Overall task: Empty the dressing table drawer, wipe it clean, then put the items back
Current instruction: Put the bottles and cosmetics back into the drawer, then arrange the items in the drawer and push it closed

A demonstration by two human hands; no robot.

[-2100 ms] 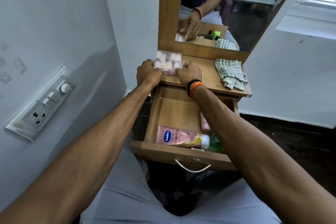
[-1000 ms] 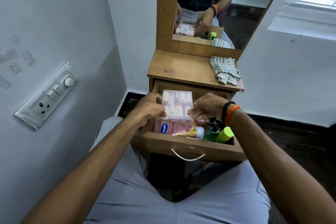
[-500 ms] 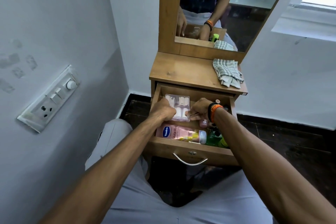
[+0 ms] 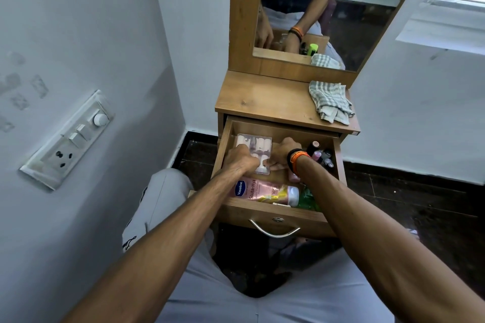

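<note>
The wooden drawer (image 4: 278,214) stands pulled out below the dressing table top (image 4: 265,102). A clear plastic box of pale pink nail pieces (image 4: 258,145) lies at the drawer's back left. My left hand (image 4: 240,158) grips its left side and my right hand (image 4: 282,153) holds its right front corner. A pink Vaseline bottle (image 4: 262,190) lies on its side along the drawer's front. Several small nail polish bottles (image 4: 321,156) stand at the back right. A green item (image 4: 308,200) shows at the front right, partly hidden by my right arm.
A checked cloth (image 4: 330,101) lies crumpled on the right of the table top, below the mirror (image 4: 328,8). A switch and socket panel (image 4: 70,139) sits on the wall at left. My knees in grey trousers are under the drawer.
Both hands carried the plastic box from the table top down into the drawer and now hold it low at the back left.
</note>
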